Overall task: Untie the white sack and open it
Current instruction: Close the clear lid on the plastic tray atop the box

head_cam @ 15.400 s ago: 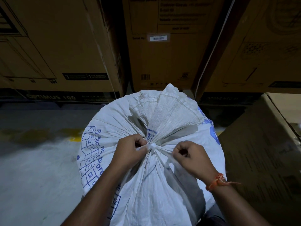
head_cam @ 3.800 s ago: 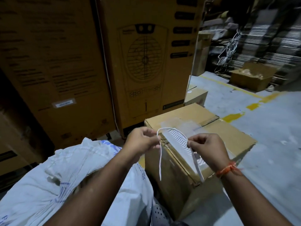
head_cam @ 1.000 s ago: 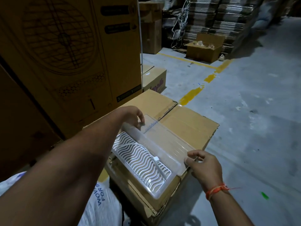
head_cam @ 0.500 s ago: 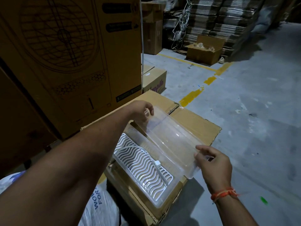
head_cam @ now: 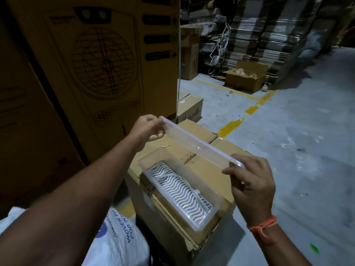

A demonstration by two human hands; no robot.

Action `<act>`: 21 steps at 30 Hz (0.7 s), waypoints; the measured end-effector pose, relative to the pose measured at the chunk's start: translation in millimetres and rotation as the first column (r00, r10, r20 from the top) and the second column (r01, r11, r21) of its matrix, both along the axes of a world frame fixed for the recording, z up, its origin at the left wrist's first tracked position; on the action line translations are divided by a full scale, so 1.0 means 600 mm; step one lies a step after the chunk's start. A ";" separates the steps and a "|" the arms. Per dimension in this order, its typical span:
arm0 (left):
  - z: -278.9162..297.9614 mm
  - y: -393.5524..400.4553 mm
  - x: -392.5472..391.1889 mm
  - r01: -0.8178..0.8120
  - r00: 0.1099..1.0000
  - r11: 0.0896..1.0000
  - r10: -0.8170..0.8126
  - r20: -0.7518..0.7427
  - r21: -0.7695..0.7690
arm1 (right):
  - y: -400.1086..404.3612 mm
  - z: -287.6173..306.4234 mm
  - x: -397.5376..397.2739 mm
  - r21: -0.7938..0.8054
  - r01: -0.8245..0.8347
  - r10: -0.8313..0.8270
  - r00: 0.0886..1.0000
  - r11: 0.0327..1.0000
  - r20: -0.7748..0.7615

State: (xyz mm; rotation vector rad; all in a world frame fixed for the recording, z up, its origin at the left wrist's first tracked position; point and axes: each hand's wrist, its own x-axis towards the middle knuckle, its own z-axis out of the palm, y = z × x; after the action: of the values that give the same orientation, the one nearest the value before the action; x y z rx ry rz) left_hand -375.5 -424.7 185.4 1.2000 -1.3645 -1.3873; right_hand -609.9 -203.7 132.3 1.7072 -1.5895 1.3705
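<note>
Left hand (head_cam: 148, 127) pinching one end of a clear plastic lid (head_cam: 199, 144), right hand (head_cam: 251, 181) pinching the other end, lid raised edge-on between them. Below the hands, a clear tray (head_cam: 208, 214) with a white wavy grid (head_cam: 178, 189) inside, resting on a cardboard box (head_cam: 192, 131). White sack (head_cam: 119, 240) under the left forearm, near the bottom edge, well apart from both hands.

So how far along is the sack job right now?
Cannot tell if the sack is untied or open: only its side shows at lower left, its mouth out of view. In hand is something else: the left hand and right hand lift a clear lid off a plastic container on a cardboard box.
</note>
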 end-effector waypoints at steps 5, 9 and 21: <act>0.013 0.047 0.052 -0.102 0.983 0.976 0.129 -0.130 0.192 | 0.040 0.004 0.064 -0.013 -0.099 0.096 0.979 0.995 -0.178; 0.004 0.076 0.069 -0.148 0.988 0.972 0.151 -0.004 0.184 | 0.074 -0.006 0.096 0.090 -0.182 0.195 0.968 0.979 -0.159; -0.016 0.126 0.109 -0.058 0.993 0.955 0.084 -0.077 0.289 | 0.133 0.003 0.121 0.536 -0.232 -0.188 0.765 0.812 0.616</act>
State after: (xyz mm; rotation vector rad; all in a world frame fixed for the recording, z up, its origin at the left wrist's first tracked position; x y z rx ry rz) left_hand -309.9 -349.0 175.8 1.3428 -1.0726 -1.6064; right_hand -537.0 -124.0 134.3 1.6303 -2.6308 1.7248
